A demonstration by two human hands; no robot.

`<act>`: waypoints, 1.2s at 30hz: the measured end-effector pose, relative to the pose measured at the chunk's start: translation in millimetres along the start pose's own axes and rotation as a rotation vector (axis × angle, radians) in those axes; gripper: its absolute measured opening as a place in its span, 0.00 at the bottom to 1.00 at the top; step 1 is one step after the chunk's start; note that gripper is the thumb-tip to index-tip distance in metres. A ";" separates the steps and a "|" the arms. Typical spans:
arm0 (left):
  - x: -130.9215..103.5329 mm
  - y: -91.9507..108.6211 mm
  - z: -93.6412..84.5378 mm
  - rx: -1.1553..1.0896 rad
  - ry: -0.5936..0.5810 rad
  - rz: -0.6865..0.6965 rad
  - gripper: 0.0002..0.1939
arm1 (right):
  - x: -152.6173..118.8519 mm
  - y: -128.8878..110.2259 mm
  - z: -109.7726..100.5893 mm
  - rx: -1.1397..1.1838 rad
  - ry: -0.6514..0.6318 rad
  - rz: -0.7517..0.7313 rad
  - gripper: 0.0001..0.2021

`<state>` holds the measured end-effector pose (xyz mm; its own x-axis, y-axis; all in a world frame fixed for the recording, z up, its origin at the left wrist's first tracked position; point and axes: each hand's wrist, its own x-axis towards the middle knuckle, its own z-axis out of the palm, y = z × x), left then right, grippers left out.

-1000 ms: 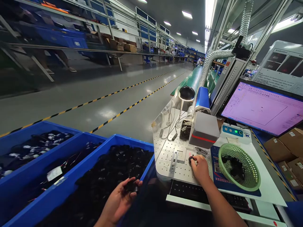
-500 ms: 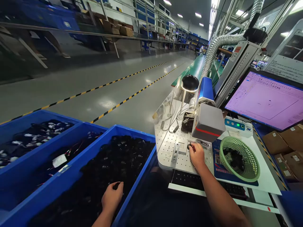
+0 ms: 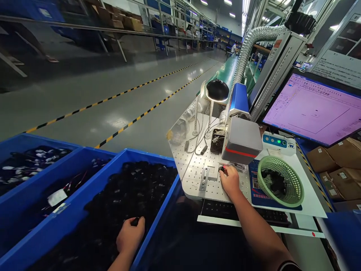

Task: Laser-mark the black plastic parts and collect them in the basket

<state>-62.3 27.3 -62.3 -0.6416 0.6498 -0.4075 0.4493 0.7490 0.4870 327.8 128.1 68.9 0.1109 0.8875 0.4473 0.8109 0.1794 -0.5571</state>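
Note:
My left hand [image 3: 131, 234] is closed on a small black part [image 3: 135, 221], over a blue bin [image 3: 153, 229] heaped with similar black parts [image 3: 132, 192]. On the perforated metal worktable, my right hand [image 3: 230, 180] pinches another small black part [image 3: 222, 169] beside a metal fixture [image 3: 211, 173]. A red light spot shows near those fingertips. Just above them hangs the grey head [image 3: 244, 137] of a laser marking machine. The exact shape of both parts is too small to make out.
To the right of my arm stands a green basket [image 3: 299, 188] holding black parts. A monitor [image 3: 313, 109] overhangs it, and a keyboard [image 3: 220, 210] lies below the worktable [image 3: 186, 184]. A black lamp [image 3: 217, 90] and a small fan [image 3: 217, 141] stand behind the fixture.
My view has shifted slightly, so the worktable sits further left. Both hands keep nearly the same places, and a red light now shows at my right fingertips.

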 end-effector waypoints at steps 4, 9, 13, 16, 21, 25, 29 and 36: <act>-2.1 3.1 -1.8 -0.016 -0.001 -0.012 0.23 | 3.8 -2.9 1.8 -0.022 -0.002 0.063 0.08; -4.9 6.4 -4.1 0.017 -0.016 -0.030 0.26 | 6.0 -6.1 -0.4 -0.041 -0.019 0.096 0.07; -6.5 7.5 -5.2 0.033 -0.030 -0.027 0.28 | 4.1 -6.2 -2.0 -0.035 -0.008 0.102 0.09; -7.2 8.1 -5.6 0.034 -0.035 -0.023 0.29 | 2.6 -5.8 -2.4 -0.021 -0.002 0.112 0.10; -7.5 9.1 -6.2 0.041 -0.045 -0.032 0.29 | 3.8 -7.9 -3.9 -0.007 -0.009 0.120 0.06; -9.8 11.5 -7.7 0.025 -0.052 -0.041 0.29 | 5.4 -10.5 -5.5 -0.024 -0.021 0.132 0.05; -11.9 12.7 -8.9 0.037 -0.063 -0.039 0.30 | 5.7 -10.6 -5.9 -0.019 -0.027 0.127 0.05; -9.0 8.5 -6.6 0.032 -0.044 -0.013 0.29 | 5.0 -8.3 -4.5 0.001 -0.009 0.129 0.08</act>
<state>-56.8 27.0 -49.4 -0.6199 0.6443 -0.4480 0.4608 0.7609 0.4568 324.2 129.1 78.9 0.2091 0.9067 0.3662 0.7899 0.0641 -0.6098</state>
